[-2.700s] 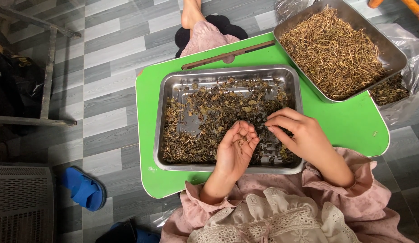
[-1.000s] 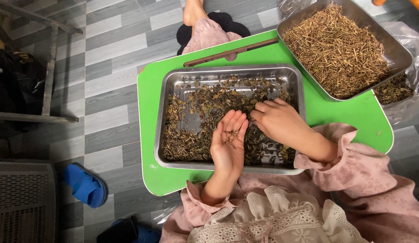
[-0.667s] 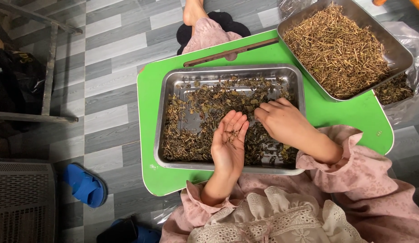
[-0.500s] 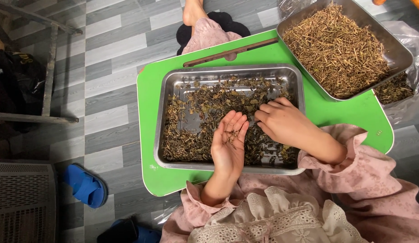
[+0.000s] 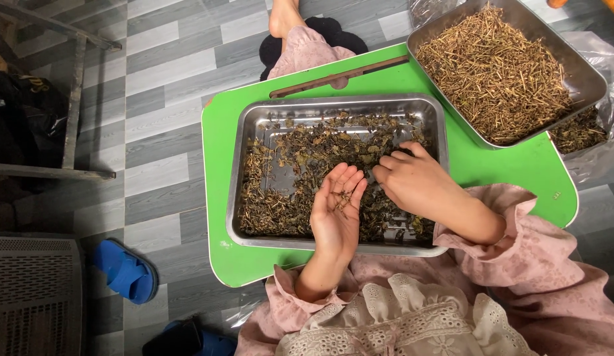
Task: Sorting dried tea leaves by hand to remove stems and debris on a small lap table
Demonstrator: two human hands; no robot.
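A steel tray (image 5: pixel 333 105) of dark dried leaves and stems (image 5: pixel 307 148) sits on a green lap table (image 5: pixel 218 151). My left hand (image 5: pixel 337 211) lies palm up over the tray, cupping a few small dried bits (image 5: pixel 343 198). My right hand (image 5: pixel 412 181) rests in the leaves just to its right, fingertips pinched at the pile near the left palm. A second steel tray (image 5: pixel 584 72) at the upper right holds a heap of pale dried stems (image 5: pixel 498 66).
A bare foot (image 5: pixel 280 16) and pink trouser leg show beyond the table. A blue sandal (image 5: pixel 125 270) lies on the grey tiled floor at left, near a metal frame (image 5: pixel 76 99) and a grey grate (image 5: pixel 33 296). Clear plastic sheeting (image 5: pixel 600 53) lies under the far tray.
My right hand has slid left across the tray toward my left palm. The left hand has shifted slightly up and stays palm up with bits in it.
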